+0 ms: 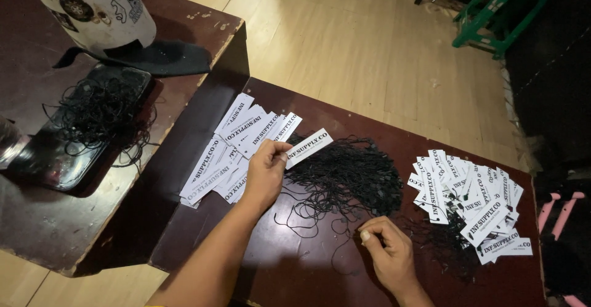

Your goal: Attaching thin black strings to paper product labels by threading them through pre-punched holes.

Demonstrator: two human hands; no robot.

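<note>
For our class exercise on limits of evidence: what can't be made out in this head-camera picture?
- White bucket: top cut off by the frame edge.
- Right hand: fingers curl over whatever they pinch.
- Green stool: partly cropped, dim.
- Lower tags in the left tag pile: covered by upper ones.

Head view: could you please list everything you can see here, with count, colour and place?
Low table: one, dark brown, under the hands.
Side table: one, dark brown, left.
Loose tags: a pile, white with black print, left of centre.
Strung tags: a pile, white, right.
Strings: a tangle, black, centre.
String bundle: one, black, on a dark tray on the side table.
Bucket: one, white, top left.
Cloth: one, black, beside the bucket.
Stool: one, green, top right.
Left hand: holds one white tag.
Right hand: pinches a black string.
</note>
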